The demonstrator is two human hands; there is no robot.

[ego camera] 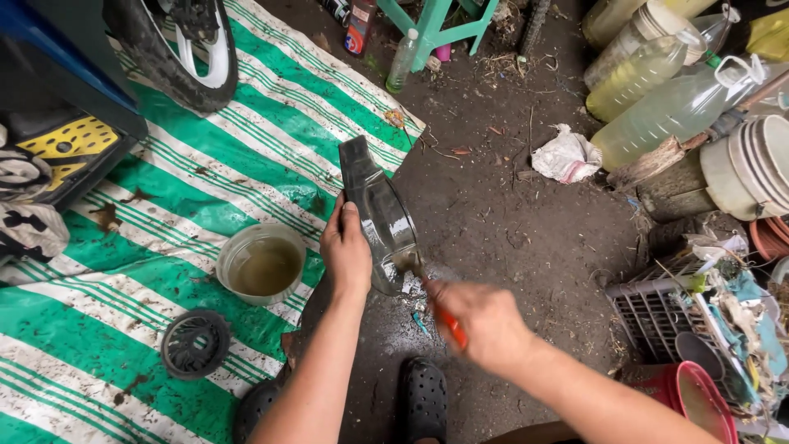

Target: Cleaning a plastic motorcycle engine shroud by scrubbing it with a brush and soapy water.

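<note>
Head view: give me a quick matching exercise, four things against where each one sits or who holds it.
Things:
1. black plastic cover
2. orange-handled brush
3. round tub of murky liquid
4. black round grille part

Places:
A. in the right hand
B. on the striped tarp, nearest the bottom edge
C. in the left hand
D. on the tarp, just left of the left hand

Pairs: 1-C, 2-A, 3-D, 4-B

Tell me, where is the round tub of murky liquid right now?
The tub sits on the green striped tarp, left of the left hand, with a round black part just below it.
</note>
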